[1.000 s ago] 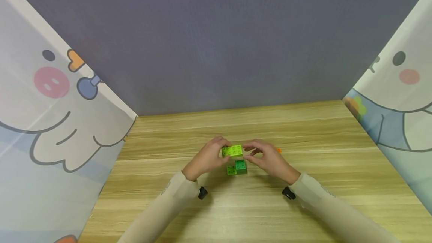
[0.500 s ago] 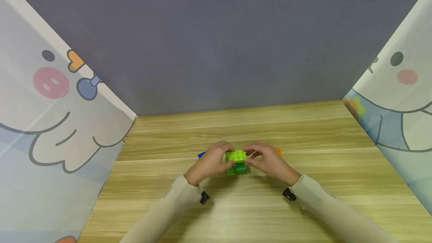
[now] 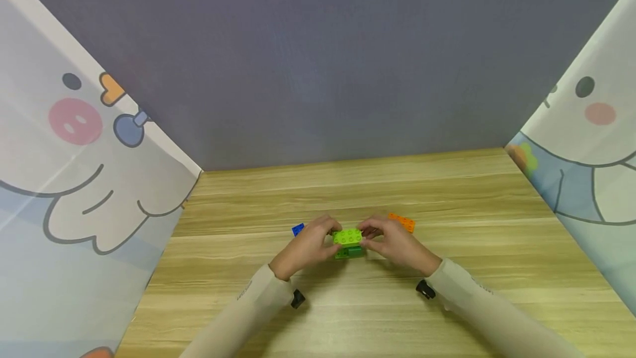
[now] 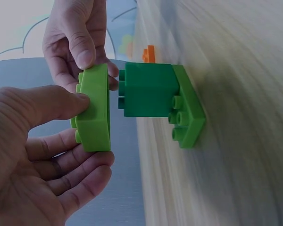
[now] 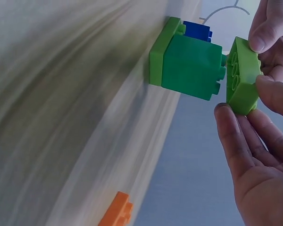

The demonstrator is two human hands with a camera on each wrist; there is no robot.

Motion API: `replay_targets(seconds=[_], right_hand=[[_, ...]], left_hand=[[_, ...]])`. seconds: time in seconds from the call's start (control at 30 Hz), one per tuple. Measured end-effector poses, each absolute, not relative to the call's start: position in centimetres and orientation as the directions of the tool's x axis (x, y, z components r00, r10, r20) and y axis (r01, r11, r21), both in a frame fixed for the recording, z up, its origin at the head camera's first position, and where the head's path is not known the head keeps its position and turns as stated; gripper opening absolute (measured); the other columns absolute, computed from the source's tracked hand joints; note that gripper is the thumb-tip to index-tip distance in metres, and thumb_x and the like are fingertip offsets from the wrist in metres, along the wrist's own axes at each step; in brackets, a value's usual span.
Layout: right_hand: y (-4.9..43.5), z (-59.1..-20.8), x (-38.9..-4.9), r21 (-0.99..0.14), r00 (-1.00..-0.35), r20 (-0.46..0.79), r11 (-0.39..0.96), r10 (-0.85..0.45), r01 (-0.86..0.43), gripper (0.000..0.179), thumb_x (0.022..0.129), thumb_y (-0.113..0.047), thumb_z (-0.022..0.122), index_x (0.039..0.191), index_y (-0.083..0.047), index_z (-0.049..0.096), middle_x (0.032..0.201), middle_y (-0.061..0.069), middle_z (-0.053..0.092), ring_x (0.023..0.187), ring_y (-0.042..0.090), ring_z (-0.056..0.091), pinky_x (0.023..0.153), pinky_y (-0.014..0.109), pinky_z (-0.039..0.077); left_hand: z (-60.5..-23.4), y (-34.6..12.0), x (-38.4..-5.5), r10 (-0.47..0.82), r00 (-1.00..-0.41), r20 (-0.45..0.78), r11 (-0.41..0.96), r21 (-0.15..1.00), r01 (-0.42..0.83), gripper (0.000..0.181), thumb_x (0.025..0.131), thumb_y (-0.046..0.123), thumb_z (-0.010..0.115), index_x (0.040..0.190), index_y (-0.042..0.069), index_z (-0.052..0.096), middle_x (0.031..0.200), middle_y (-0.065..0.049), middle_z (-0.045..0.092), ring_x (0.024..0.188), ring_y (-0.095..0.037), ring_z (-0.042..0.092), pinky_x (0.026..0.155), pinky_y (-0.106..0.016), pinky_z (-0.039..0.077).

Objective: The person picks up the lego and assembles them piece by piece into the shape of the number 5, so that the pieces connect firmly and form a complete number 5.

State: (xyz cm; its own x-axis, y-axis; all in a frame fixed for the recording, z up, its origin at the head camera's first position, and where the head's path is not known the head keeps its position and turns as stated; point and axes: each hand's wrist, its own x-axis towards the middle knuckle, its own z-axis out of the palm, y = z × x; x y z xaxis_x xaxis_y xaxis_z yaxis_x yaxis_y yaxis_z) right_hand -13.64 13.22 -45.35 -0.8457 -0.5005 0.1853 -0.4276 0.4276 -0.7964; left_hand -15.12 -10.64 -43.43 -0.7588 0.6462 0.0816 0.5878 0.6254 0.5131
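Note:
Both hands hold one light green building brick (image 3: 348,236) by its two ends, studs up. My left hand (image 3: 309,246) pinches its left end between thumb and fingers. At the other end, my right hand (image 3: 395,245) pinches it the same way. Just below it, with a narrow gap in both wrist views, stands a dark green brick (image 4: 151,89). That one sits on a thin light green brick (image 4: 191,110), which lies on the table with several studs bare beside it. In the right wrist view the hollow underside of the held brick (image 5: 244,77) faces the dark green studs.
An orange brick (image 3: 402,222) lies on the wooden table (image 3: 447,192) behind the right hand. A blue brick (image 3: 298,229) lies beyond the left hand, partly covered by it. A grey wall (image 3: 348,70) closes off the back, with printed panels at both sides.
The light green brick has moved right and toward the person, over the dark green brick. My right hand, apart from it at first, now grips its right end.

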Motion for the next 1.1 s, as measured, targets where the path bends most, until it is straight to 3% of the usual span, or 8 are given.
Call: replay_targets(seconds=[0.8, 1.1], right_hand=[[12.73, -45.36, -13.69, -0.773, -0.854, 0.087, 0.505, -0.513, -0.383, 0.030, 0.087, -0.014, 0.070, 0.116, -0.010, 0.062, 0.102, -0.001, 0.063, 0.085, 0.011, 0.062, 0.072, 0.023, 0.051], [12.50, -45.64, -13.62, -0.774, -0.851, 0.106, 0.495, -0.514, -0.395, 0.031, 0.086, -0.014, 0.071, 0.115, -0.010, 0.063, 0.102, -0.001, 0.063, 0.084, 0.011, 0.062, 0.071, 0.023, 0.052]], left_hand=[[-44.21, -10.81, -14.99, 0.640, -0.766, 0.063, 0.645, 0.499, 0.579, 0.028, 0.086, 0.021, 0.072, 0.110, 0.011, 0.062, 0.104, 0.005, 0.057, 0.093, -0.012, 0.057, 0.078, -0.023, 0.048], [-44.16, -11.02, -14.75, 0.643, -0.764, 0.052, 0.644, 0.503, 0.576, 0.027, 0.086, 0.019, 0.072, 0.109, 0.010, 0.062, 0.104, 0.003, 0.057, 0.094, -0.017, 0.058, 0.078, -0.023, 0.048]])
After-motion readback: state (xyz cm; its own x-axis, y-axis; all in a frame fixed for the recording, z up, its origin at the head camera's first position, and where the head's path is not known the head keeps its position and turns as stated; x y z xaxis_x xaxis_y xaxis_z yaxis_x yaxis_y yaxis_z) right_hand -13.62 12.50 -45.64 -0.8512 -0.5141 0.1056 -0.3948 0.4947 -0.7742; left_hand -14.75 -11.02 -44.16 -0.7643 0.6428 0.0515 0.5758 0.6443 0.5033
